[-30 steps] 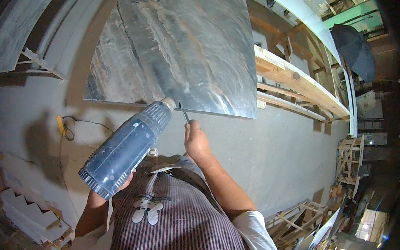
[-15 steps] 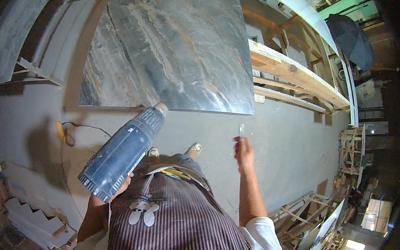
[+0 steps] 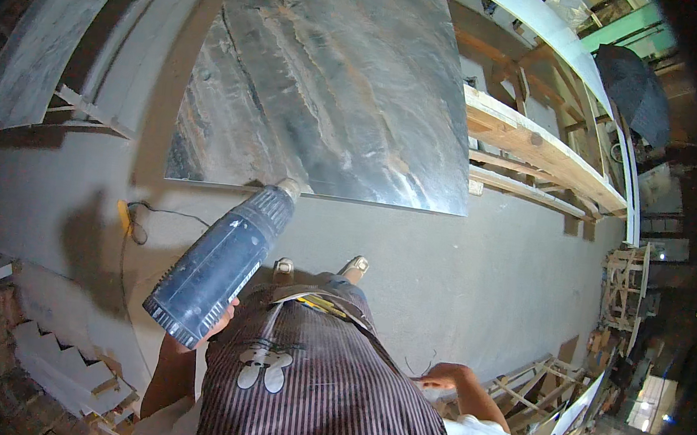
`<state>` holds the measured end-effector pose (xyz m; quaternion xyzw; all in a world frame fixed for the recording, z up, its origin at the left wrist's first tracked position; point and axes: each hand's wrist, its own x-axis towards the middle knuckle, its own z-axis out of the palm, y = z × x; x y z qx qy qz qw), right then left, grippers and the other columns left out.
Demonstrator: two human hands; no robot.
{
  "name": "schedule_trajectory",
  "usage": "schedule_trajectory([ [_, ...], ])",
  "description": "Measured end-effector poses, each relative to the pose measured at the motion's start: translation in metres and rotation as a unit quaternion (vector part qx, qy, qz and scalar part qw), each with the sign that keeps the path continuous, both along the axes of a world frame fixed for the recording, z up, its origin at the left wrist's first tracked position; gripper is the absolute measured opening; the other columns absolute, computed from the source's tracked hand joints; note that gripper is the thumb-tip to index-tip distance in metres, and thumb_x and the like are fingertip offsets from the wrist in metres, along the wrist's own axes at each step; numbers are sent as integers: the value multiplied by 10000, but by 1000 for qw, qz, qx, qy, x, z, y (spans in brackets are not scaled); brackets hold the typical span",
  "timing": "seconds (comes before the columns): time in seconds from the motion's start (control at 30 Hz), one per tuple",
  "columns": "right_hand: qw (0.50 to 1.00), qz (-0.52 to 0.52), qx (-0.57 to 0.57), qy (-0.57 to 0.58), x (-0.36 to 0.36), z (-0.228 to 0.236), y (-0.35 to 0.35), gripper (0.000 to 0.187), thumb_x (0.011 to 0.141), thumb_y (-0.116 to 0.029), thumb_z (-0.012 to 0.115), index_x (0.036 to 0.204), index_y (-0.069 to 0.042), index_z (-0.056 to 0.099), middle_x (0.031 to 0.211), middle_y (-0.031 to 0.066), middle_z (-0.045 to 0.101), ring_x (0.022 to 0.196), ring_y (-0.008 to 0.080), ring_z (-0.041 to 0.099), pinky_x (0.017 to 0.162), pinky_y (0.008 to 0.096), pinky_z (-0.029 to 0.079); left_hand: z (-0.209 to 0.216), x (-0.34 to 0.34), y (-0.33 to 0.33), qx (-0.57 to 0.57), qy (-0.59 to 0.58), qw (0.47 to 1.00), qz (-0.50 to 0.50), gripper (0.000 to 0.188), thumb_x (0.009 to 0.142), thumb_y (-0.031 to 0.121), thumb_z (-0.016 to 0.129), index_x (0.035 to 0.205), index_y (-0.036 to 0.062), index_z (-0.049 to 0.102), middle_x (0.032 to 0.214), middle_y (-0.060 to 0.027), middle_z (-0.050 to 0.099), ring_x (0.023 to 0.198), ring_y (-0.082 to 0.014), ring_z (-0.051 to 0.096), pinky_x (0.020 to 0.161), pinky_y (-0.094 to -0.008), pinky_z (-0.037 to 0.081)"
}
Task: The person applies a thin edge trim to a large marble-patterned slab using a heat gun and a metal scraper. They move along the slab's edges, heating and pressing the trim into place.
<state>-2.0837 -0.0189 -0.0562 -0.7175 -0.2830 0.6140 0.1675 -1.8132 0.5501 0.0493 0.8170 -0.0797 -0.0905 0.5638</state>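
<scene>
Heat gun (image 3: 222,266) overlies left hand (image 3: 220,326) clamped on it; grip of right hand (image 3: 442,376) unclear.

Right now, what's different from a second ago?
Your right hand has left the slab's near edge, swinging out right, then back beside your apron; whether it still holds the thin tool is unclear. Your left hand still holds the heat gun, nozzle at that edge.

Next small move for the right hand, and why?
Probably bring the right hand up toward the near edge of the slab: the left hand holds the blue heat gun with its nozzle at that edge, while the right is off beside the striped apron.
</scene>
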Motion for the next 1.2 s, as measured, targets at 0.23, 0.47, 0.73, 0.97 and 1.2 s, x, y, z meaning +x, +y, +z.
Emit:
schedule_trajectory([
  [0.23, 788, -535, -197, -235, 123, 53, 112, 280, 959, -268, 508, 1079, -28, 590, 949, 238, 677, 883, 422, 645, 708, 464, 509, 5, 9, 8, -44, 55, 997, 15, 165, 743, -8, 706, 880, 63, 646, 762, -31, 650, 681, -144, 625, 638, -289, 511],
  [0.47, 891, -426, -123, -94, 156, 129, 156, 281, 934, -258, 552, 1103, -42, 617, 829, 206, 671, 812, 358, 656, 702, 447, 501, 15, 11, 25, 16, 16, 1000, 10, 185, 753, 24, 734, 919, 70, 668, 760, -31, 664, 714, -137, 644, 659, -283, 525],
  [0.73, 711, -691, 57, -117, 226, 147, 188, 241, 1010, -211, 486, 1050, -15, 620, 640, 28, 542, 577, 102, 515, 526, 280, 432, -12, 0, 46, -130, 142, 975, 110, 178, 753, 44, 715, 919, 46, 651, 780, -55, 657, 714, -140, 628, 635, -276, 515],
  [0.97, 691, -654, 126, -282, 308, 54, 298, 242, 1026, -209, 443, 968, -4, 557, 616, 15, 476, 542, 101, 454, 505, 278, 386, 26, -2, 14, 11, 23, 999, 30, 202, 698, -69, 698, 854, 43, 635, 774, -60, 632, 684, -151, 620, 631, -310, 510],
  [1.2, 734, -604, 54, -306, 325, 55, 330, 281, 1002, -241, 422, 979, 20, 522, 833, 327, 596, 807, 525, 572, 716, 561, 450, -18, -18, 18, 0, 23, 1000, -17, 215, 781, -75, 666, 956, 32, 603, 847, -41, 621, 734, -136, 599, 671, -299, 505],
])
